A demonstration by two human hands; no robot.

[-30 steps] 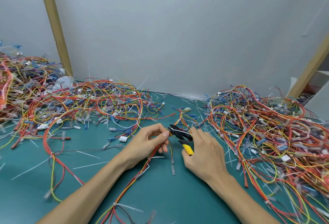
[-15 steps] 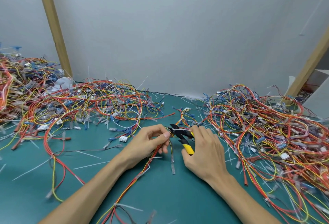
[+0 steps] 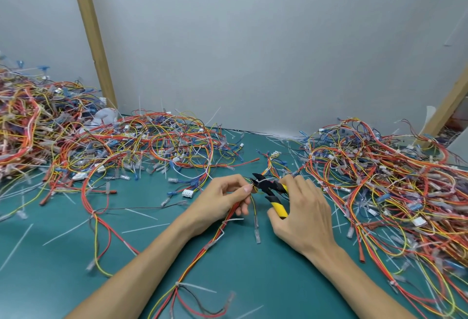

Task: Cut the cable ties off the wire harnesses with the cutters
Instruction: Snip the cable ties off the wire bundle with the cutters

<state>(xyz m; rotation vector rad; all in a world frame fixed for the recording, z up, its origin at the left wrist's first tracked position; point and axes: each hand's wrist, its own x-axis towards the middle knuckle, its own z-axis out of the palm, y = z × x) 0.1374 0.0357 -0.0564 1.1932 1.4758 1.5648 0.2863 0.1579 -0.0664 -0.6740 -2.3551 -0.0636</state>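
Observation:
My left hand pinches a red-and-yellow wire harness between thumb and fingers near the table's middle. My right hand grips the black-and-yellow cutters by the handles. The black jaws point left and sit at the harness just beside my left fingertips. Two white cable ties remain on this harness, one below my left hand and one lower down near my forearm.
A large tangle of harnesses covers the left and back of the green table, another pile fills the right. Cut white ties lie scattered on the mat. Wooden posts stand against the grey wall.
The hands stay in nearly the same place. The cutter jaws have closed in on the harness by my left fingertips.

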